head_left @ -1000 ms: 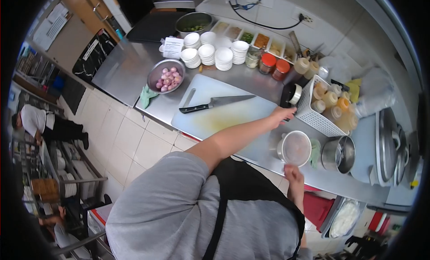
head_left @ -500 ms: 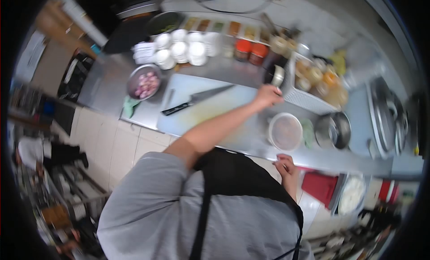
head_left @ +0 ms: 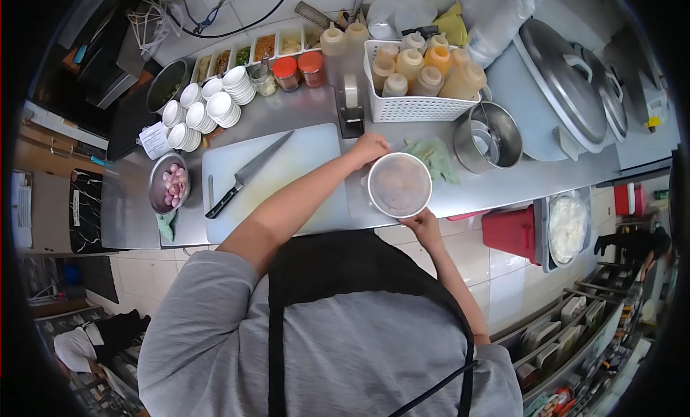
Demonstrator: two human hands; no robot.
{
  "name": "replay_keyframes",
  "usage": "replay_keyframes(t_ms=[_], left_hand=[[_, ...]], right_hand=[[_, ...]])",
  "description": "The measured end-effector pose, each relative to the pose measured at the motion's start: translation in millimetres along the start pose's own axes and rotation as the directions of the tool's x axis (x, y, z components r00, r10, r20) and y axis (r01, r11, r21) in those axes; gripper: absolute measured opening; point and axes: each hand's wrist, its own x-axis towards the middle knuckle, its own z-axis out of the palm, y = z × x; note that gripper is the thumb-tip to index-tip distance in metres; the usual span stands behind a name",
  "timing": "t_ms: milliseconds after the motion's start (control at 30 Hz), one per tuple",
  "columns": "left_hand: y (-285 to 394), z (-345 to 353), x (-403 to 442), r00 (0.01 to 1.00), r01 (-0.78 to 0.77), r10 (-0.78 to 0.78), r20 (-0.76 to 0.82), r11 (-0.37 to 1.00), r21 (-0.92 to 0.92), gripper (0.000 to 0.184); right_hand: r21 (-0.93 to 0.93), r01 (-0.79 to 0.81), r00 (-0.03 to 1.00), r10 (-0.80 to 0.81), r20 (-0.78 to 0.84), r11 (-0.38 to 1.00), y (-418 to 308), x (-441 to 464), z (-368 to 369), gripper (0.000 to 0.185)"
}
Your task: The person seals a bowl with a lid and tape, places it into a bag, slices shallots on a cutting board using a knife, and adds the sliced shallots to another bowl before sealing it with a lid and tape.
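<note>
A round plastic tub (head_left: 399, 185) with a translucent lid stands near the counter's front edge, its pinkish-brown contents showing dimly. My left hand (head_left: 370, 148) is at the tub's far left rim, fingers pinched together; whatever they hold is too small to make out. On the near side, my right hand (head_left: 422, 226) grips the tub low at its edge, with part of the fingers hidden beneath the rim. Just beyond my left hand stands a black tape dispenser (head_left: 351, 115) with a roll of tape. A green cloth (head_left: 433, 160) lies crumpled right of the tub.
Left of the tub, a white cutting board (head_left: 309, 147) bears a knife (head_left: 248, 174). A bowl of shallots (head_left: 172, 186) and stacked white cups (head_left: 208, 108) stand farther left. A white basket (head_left: 424, 111) of sauce bottles and a steel pot (head_left: 509, 133) sit behind, toward the right.
My left hand has moved from the tape dispenser to the tub's rim. My right hand, apart from the tub before, now touches it. The camera view has shifted and sharpened.
</note>
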Motion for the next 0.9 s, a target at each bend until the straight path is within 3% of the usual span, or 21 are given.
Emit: replay_keyframes(t_ms=[33,67,100,133,200,233,300,367,433,500,533,600,633,667,700,800,900], left_hand=[[-5,1,4,0.935,0.321,-0.281,0.214,0.93,-0.181,0.013],[-12,4,7,0.935,0.322,-0.281,0.217,0.929,-0.181,0.013],[-21,6,11,0.893,0.419,-0.365,0.264,0.888,-0.191,0.011],[-31,9,14,0.84,0.514,-0.444,0.311,0.835,-0.195,0.011],[-77,19,25,0.86,0.476,-0.42,0.29,0.865,-0.158,0.011],[-90,22,28,0.88,0.433,-0.39,0.269,0.893,-0.122,0.012],[-80,17,21,0.899,0.413,-0.377,0.224,0.9,-0.14,0.012],[-78,14,13,0.916,0.39,-0.366,0.164,0.907,-0.159,0.012],[-86,13,15,0.958,0.211,-0.173,0.229,0.965,-0.156,0.013],[-54,4,2,0.947,0.28,-0.243,0.208,0.944,-0.172,0.017],[-39,-5,-1,0.898,0.372,-0.339,0.279,0.926,-0.07,0.026],[13,-33,-27,0.845,0.502,-0.44,0.303,0.848,-0.169,0.028],[25,-44,-38,0.83,0.525,-0.441,0.342,0.825,-0.209,0.029],[17,-47,-41,0.824,0.506,-0.398,0.403,0.837,-0.208,0.029],[12,-49,-44,0.81,0.485,-0.349,0.47,0.85,-0.205,0.029],[8,-38,-57,0.833,0.46,-0.325,0.447,0.856,-0.236,0.028],[12,-25,-71,0.853,0.499,-0.417,0.314,0.828,-0.257,0.027]], right_hand=[[0.017,0.025,0.997,-0.026,0.067,1.0,-1,8,-4,0.02],[0.035,0.051,0.989,-0.055,0.134,0.998,-1,13,-8,0.02],[-0.047,0.187,0.979,-0.182,0.093,0.981,10,20,-5,0.022],[-0.047,0.186,0.979,-0.181,0.094,0.981,21,24,-6,0.022],[-0.342,0.211,0.977,-0.184,0.109,0.916,8,33,-11,0.026],[-0.342,0.212,0.976,-0.183,0.115,0.915,6,37,-11,0.026],[-0.612,0.293,0.947,-0.312,0.079,0.734,0,44,-8,0.034],[-0.639,0.273,0.956,-0.275,0.099,0.719,-4,45,-9,0.033],[-0.668,0.292,0.952,-0.276,0.133,0.684,2,53,-8,0.032],[-0.574,0.397,0.915,-0.36,0.183,0.716,14,61,-20,0.028],[-0.466,0.454,0.891,-0.402,0.214,0.759,12,66,-32,0.025],[-0.447,0.306,0.944,-0.206,0.259,0.84,-18,69,-65,0.021],[-0.435,0.332,0.943,-0.282,0.177,0.837,-24,71,-73,0.023],[-0.432,0.275,0.961,-0.257,0.101,0.859,-31,73,-77,0.023],[-0.52,0.283,0.955,-0.289,0.073,0.806,-38,77,-80,0.024],[-0.746,0.381,0.849,-0.525,0.049,0.546,-36,95,-71,0.025],[-0.818,0.418,0.848,-0.492,0.196,0.396,-9,118,-63,0.02]])
